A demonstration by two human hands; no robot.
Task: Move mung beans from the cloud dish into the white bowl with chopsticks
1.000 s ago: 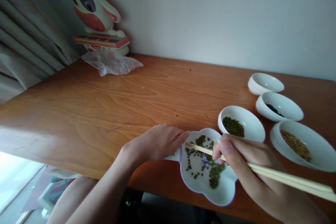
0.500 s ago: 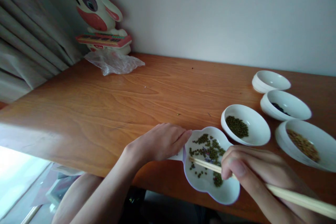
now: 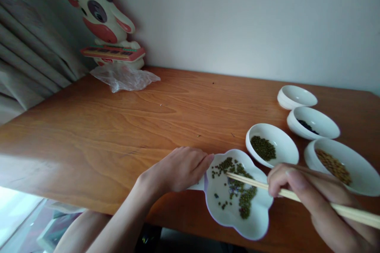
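Note:
My left hand (image 3: 181, 168) is closed at the left side of a white scalloped dish (image 3: 258, 225) with a lilac rim, thumb against the edge; its fingers are partly hidden. A pale flat handle or tab (image 3: 198, 185) shows under this hand. Small green beans (image 3: 246, 201) lie scattered in the dish, with a few dark specks among them. Wooden chopsticks (image 3: 255, 183) are pinched in my right hand (image 3: 311, 193), over the dish's right side. Their tips sit close together among the beans; whether they grip one I cannot tell.
Right of the dish stand white bowls: one with green beans (image 3: 286, 146), one with yellowish beans (image 3: 362, 172), one with black beans (image 3: 325, 122), and another bowl (image 3: 301, 95) behind. A cow toy keyboard (image 3: 114, 53) and a plastic bag (image 3: 124, 79) are at the back left.
My right hand has moved right, away from the dish's middle. The chopstick tips have shifted up and right across the beans. My left hand stays on the dish; the view has shifted slightly.

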